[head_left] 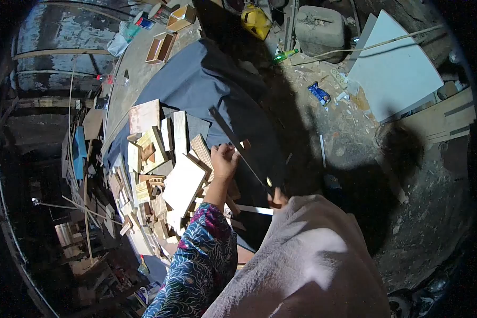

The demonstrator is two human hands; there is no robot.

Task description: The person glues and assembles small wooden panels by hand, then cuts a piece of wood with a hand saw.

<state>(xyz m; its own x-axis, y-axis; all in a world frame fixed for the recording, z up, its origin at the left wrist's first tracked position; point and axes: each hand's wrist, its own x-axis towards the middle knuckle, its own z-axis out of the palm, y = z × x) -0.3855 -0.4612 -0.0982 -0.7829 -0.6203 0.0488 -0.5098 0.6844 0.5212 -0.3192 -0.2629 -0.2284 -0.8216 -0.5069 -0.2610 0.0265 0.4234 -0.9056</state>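
Note:
A long, dark-bladed hand saw [227, 126] slants across the dark cloth [196, 71]. My right hand [278, 199] is closed around its black handle end, partly hidden by the pale fabric I wear. My left hand [225, 160] is beside the blade with its fingers curled in; what they grip is hidden. Just across the blade from those fingers, a small piece of wood [245, 143] shows. Left of my left hand lies a heap of wood offcuts, topped by a pale, brightly lit board [184, 184].
Two small wooden boxes [160, 48] [181, 18] stand at the upper left. On the littered floor to the right are a blue wrapper [319, 94], a green bottle [285, 55], a grey jerrycan [320, 32] and a large white panel [395, 66].

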